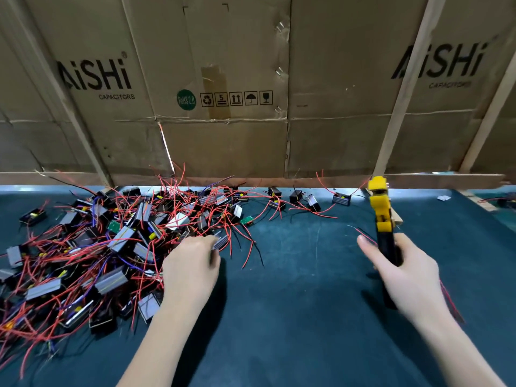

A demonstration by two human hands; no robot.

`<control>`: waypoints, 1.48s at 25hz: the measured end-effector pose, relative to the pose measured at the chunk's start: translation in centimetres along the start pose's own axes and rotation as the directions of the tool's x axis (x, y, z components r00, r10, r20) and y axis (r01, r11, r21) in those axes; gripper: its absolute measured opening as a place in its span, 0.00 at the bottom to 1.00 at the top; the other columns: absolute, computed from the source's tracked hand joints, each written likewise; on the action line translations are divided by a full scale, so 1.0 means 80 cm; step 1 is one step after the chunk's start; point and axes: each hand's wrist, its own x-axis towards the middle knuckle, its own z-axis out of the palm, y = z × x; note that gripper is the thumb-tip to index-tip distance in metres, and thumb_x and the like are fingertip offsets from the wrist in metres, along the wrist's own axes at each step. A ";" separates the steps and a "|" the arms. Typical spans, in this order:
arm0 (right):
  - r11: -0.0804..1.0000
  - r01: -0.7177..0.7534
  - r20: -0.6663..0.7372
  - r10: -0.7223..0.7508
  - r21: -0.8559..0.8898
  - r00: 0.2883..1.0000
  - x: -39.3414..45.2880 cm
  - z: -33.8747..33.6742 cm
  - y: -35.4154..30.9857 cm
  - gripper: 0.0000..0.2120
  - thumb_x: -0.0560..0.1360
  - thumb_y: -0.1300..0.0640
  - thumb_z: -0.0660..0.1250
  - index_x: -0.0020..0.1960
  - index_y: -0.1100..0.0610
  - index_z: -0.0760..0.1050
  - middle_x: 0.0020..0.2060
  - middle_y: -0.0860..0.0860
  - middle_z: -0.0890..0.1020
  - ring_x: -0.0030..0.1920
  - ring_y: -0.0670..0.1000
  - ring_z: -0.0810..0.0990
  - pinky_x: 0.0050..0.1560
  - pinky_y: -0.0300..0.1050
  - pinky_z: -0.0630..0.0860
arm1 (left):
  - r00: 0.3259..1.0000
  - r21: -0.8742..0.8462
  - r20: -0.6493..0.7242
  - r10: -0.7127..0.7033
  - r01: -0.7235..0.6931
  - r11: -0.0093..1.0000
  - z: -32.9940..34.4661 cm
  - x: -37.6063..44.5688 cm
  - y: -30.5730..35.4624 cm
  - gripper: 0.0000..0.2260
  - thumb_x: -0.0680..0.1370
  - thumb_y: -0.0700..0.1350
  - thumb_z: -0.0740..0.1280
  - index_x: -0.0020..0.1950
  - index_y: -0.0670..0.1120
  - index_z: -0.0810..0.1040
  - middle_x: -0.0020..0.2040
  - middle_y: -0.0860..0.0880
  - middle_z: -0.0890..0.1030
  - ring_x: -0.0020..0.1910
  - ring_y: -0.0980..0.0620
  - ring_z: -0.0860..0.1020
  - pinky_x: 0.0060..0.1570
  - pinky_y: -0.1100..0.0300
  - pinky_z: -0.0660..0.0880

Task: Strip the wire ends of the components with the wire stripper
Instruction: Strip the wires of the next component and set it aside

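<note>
Many grey-black components (83, 252) heaped, red wires (178, 196) tangled.

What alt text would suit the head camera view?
A right hand grips a yellow wire stripper while the left hand reaches into a pile of components with red wires on a dark green table.

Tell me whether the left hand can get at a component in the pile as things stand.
Probably yes: the left hand is already at the near edge of the component pile, fingertips on a grey component, with nothing in between.
</note>
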 end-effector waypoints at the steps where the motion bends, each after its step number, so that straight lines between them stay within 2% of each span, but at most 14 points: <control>1: 0.999 0.036 -0.009 -0.036 -0.019 0.999 -0.003 0.003 -0.003 0.23 0.71 0.41 0.72 0.38 0.62 0.70 0.27 0.53 0.73 0.30 0.50 0.70 0.34 0.39 0.66 | 0.995 -0.037 -0.028 0.096 -0.097 0.995 0.008 0.002 0.000 0.13 0.72 0.37 0.70 0.56 0.44 0.82 0.47 0.45 0.83 0.49 0.40 0.80 0.43 0.51 0.77; 3: 0.997 0.076 -0.010 -0.076 -0.019 0.997 -0.008 0.010 -0.007 0.23 0.69 0.41 0.72 0.35 0.58 0.67 0.23 0.46 0.67 0.28 0.47 0.66 0.31 0.38 0.63 | 0.972 0.040 -0.076 0.224 -0.221 0.974 0.023 0.009 -0.005 0.21 0.73 0.37 0.71 0.66 0.39 0.76 0.59 0.40 0.81 0.56 0.38 0.78 0.52 0.48 0.76; 5: 0.998 0.067 -0.002 -0.067 -0.012 0.998 -0.011 0.014 -0.007 0.24 0.69 0.41 0.73 0.35 0.58 0.67 0.23 0.45 0.67 0.29 0.48 0.65 0.32 0.42 0.64 | 0.982 0.198 -0.031 0.187 -0.177 0.964 0.034 0.016 -0.011 0.26 0.78 0.46 0.67 0.75 0.41 0.66 0.73 0.39 0.70 0.66 0.40 0.72 0.61 0.47 0.69; 7: 0.999 0.044 -0.002 -0.044 -0.012 0.999 -0.010 0.016 -0.003 0.24 0.69 0.40 0.72 0.37 0.61 0.69 0.24 0.47 0.67 0.31 0.50 0.66 0.33 0.46 0.64 | 0.990 0.341 0.073 0.117 -0.135 0.930 0.044 0.018 -0.010 0.28 0.82 0.55 0.57 0.79 0.46 0.57 0.79 0.40 0.57 0.71 0.42 0.65 0.66 0.50 0.61; 9: 1.000 0.019 0.005 -0.019 0.008 1.000 -0.009 0.015 0.000 0.27 0.69 0.37 0.71 0.39 0.63 0.70 0.26 0.50 0.68 0.32 0.54 0.68 0.34 0.47 0.64 | 0.993 0.412 0.097 0.072 -0.106 0.905 0.051 0.017 -0.006 0.29 0.81 0.59 0.54 0.79 0.46 0.56 0.79 0.41 0.55 0.70 0.42 0.65 0.67 0.51 0.58; 12: 0.997 -0.028 0.019 0.027 0.070 0.999 -0.003 0.013 0.007 0.30 0.71 0.38 0.69 0.45 0.67 0.73 0.37 0.63 0.80 0.40 0.63 0.76 0.38 0.48 0.68 | 0.994 0.426 0.056 0.093 -0.109 0.898 0.046 0.019 -0.004 0.27 0.78 0.54 0.62 0.73 0.39 0.67 0.73 0.42 0.68 0.62 0.42 0.72 0.62 0.49 0.65; 15: 0.994 -0.049 0.031 0.046 0.099 0.998 0.000 0.011 0.011 0.29 0.73 0.40 0.69 0.47 0.69 0.73 0.43 0.64 0.81 0.44 0.64 0.77 0.39 0.47 0.68 | 0.984 0.240 -0.063 0.166 -0.147 0.960 0.037 0.020 -0.005 0.10 0.73 0.42 0.70 0.51 0.38 0.80 0.53 0.41 0.81 0.48 0.39 0.78 0.50 0.47 0.71; 18: 0.994 -0.046 0.032 0.043 0.102 0.999 0.000 0.012 0.010 0.28 0.73 0.41 0.70 0.48 0.69 0.73 0.43 0.64 0.81 0.44 0.64 0.77 0.41 0.49 0.71 | 0.963 0.051 -0.210 0.169 -0.161 0.986 0.030 0.018 -0.006 0.03 0.70 0.35 0.72 0.41 0.38 0.80 0.43 0.41 0.81 0.40 0.38 0.79 0.44 0.47 0.73; 20: 0.993 -0.046 0.029 0.043 0.107 0.999 -0.001 0.013 0.009 0.28 0.72 0.41 0.70 0.47 0.68 0.74 0.43 0.64 0.82 0.44 0.64 0.78 0.42 0.50 0.72 | 0.944 -0.010 -0.284 0.166 -0.176 0.984 0.024 0.016 -0.007 0.05 0.68 0.34 0.74 0.39 0.40 0.79 0.38 0.42 0.80 0.38 0.39 0.78 0.42 0.47 0.74; 24: 0.993 -0.049 0.037 0.046 0.108 0.998 -0.001 0.013 0.009 0.27 0.73 0.41 0.70 0.46 0.67 0.74 0.42 0.63 0.82 0.44 0.63 0.78 0.40 0.48 0.71 | 0.938 -0.265 -0.340 0.064 -0.161 0.951 0.014 0.011 -0.007 0.08 0.69 0.35 0.75 0.40 0.43 0.78 0.40 0.48 0.80 0.42 0.45 0.78 0.46 0.53 0.73; 26: 0.993 -0.048 0.040 0.044 0.104 0.998 0.000 0.014 0.010 0.27 0.72 0.40 0.70 0.46 0.67 0.74 0.43 0.64 0.82 0.44 0.63 0.79 0.42 0.49 0.72 | 0.947 -0.576 -0.302 -0.107 -0.092 0.813 0.011 0.006 -0.001 0.08 0.69 0.34 0.75 0.42 0.45 0.81 0.41 0.52 0.82 0.42 0.52 0.80 0.48 0.60 0.75; 28: 0.994 -0.043 0.036 0.040 0.098 0.999 -0.001 0.014 0.010 0.27 0.72 0.40 0.69 0.46 0.67 0.74 0.43 0.63 0.82 0.44 0.63 0.78 0.42 0.48 0.71 | 0.960 -0.832 -0.179 -0.214 -0.031 0.554 0.006 0.001 0.010 0.09 0.70 0.33 0.75 0.42 0.47 0.82 0.41 0.51 0.84 0.42 0.54 0.82 0.47 0.63 0.76; 32: 0.995 -0.034 0.036 0.031 0.088 0.999 -0.002 0.015 0.010 0.28 0.71 0.39 0.70 0.44 0.67 0.72 0.42 0.64 0.81 0.43 0.64 0.78 0.43 0.51 0.72 | 0.968 -0.944 -0.146 -0.204 -0.074 0.322 -0.007 -0.008 0.030 0.09 0.70 0.34 0.76 0.40 0.47 0.82 0.39 0.51 0.84 0.40 0.55 0.80 0.45 0.66 0.76; 37: 0.996 -0.034 0.034 0.031 0.085 0.999 -0.001 0.017 0.010 0.29 0.70 0.39 0.70 0.44 0.68 0.72 0.42 0.64 0.80 0.43 0.64 0.77 0.47 0.54 0.75 | 0.976 -0.938 0.195 -0.093 0.158 -0.308 -0.026 -0.001 0.029 0.10 0.67 0.33 0.69 0.45 0.45 0.79 0.42 0.49 0.81 0.40 0.54 0.80 0.43 0.65 0.78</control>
